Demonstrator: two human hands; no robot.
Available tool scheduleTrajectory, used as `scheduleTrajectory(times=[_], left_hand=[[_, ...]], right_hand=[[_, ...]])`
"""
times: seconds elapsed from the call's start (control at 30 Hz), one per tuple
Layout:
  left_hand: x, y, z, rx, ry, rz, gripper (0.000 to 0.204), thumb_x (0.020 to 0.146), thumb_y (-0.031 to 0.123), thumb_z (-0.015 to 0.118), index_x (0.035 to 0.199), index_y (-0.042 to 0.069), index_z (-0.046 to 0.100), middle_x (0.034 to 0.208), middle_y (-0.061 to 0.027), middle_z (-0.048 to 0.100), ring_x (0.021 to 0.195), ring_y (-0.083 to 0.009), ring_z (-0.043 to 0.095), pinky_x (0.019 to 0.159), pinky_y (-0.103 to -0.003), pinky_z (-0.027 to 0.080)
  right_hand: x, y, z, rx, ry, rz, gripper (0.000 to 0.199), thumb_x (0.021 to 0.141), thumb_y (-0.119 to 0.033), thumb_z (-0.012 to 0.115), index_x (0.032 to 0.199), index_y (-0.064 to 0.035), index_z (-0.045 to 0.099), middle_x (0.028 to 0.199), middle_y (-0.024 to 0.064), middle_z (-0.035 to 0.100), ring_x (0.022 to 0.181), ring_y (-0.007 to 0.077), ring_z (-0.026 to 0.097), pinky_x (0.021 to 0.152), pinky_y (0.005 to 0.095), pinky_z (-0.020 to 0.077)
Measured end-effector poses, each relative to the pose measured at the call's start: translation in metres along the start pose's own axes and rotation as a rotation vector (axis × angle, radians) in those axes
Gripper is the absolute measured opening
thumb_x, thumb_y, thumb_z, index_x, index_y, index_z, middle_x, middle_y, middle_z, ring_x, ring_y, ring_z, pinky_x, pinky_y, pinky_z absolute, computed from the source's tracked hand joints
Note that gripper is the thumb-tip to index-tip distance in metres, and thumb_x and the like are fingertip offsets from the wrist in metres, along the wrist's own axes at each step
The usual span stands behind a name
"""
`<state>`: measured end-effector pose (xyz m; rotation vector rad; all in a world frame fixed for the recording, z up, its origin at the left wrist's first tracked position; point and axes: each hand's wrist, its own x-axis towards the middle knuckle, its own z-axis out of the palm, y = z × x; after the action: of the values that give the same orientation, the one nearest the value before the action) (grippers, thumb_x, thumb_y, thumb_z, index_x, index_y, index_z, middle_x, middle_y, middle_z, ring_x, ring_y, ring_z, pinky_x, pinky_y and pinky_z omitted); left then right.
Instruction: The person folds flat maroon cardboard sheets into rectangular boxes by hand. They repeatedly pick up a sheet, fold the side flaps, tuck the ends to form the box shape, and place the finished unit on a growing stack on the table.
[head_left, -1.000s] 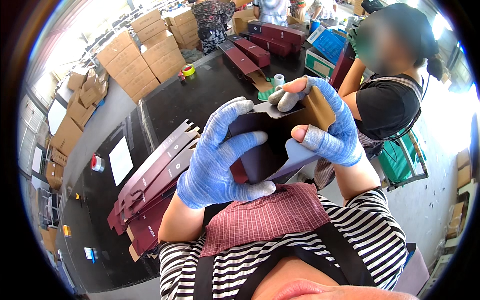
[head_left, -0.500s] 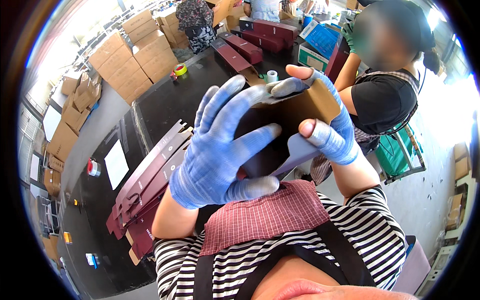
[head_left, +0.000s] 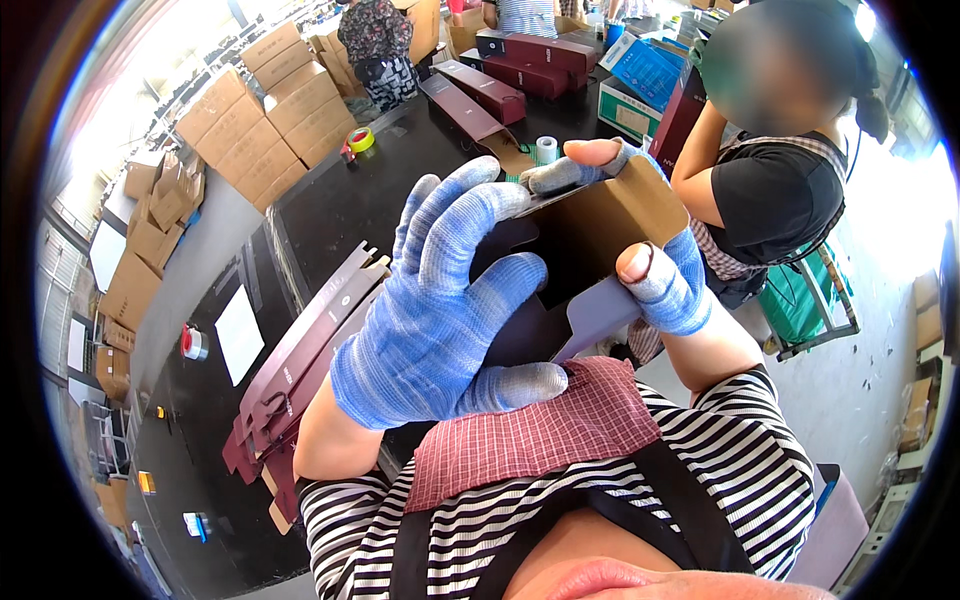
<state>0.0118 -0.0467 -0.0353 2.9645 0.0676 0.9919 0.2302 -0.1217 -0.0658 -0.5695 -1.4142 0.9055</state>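
Observation:
An open-ended cardboard box (head_left: 637, 212), brown inside and purplish outside, is held up before my chest with its opening toward me. Wearing a blue knit glove with bare thumb and finger ends, my right hand (head_left: 676, 296) is closed around the right side, its thumb on the near edge. My left hand (head_left: 405, 345), in a similar glove, is curled about the opposite side. Its index finger bends into the opening and its thumb lies along the lower edge. The box's far end is hidden. Flattened burgundy cartons (head_left: 285, 385) lie to the left, beside my left forearm.
Behind the box, the black table (head_left: 310, 215) carries made-up burgundy boxes (head_left: 478, 92), yellow tape (head_left: 361, 139), a white roll (head_left: 546, 150) and a paper sheet (head_left: 240, 335). A co-worker (head_left: 775, 190) stands close at right. Brown cartons (head_left: 240, 130) are stacked beyond the table.
My left fingers have curled in more, and the hand has shifted slightly left and down. The box and my right hand have moved slightly right. The co-worker's green-gloved hand is no longer visible.

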Motion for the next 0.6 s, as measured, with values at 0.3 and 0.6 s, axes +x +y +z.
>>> scheduleTrajectory(times=[0.3,0.6], left_hand=[[-0.007,-0.005,0.017,-0.174,0.228,-0.006,0.076,0.077,0.067,0.07,0.12,0.004,0.062,0.141,-0.0265,0.044,0.13,-0.0435,0.046,0.11,-0.051,0.033],[-0.004,-0.002,0.006,-0.03,0.033,0.093,0.06,0.083,0.059,0.064,0.121,0.013,0.068,0.133,-0.0195,0.058,0.124,-0.0376,0.056,0.113,-0.05,0.029]], right_hand=[[0.002,0.0,0.001,-0.065,0.012,-0.044,0.056,0.09,-0.005,0.061,0.142,-0.0012,0.041,0.126,0.0115,0.056,0.117,0.018,0.054,0.102,0.0325,0.0412],[0.0,0.003,-0.001,-0.142,0.068,-0.052,0.062,0.09,-0.008,0.062,0.146,-0.0008,0.035,0.127,0.0103,0.057,0.12,0.0175,0.051,0.107,0.0334,0.0367]])
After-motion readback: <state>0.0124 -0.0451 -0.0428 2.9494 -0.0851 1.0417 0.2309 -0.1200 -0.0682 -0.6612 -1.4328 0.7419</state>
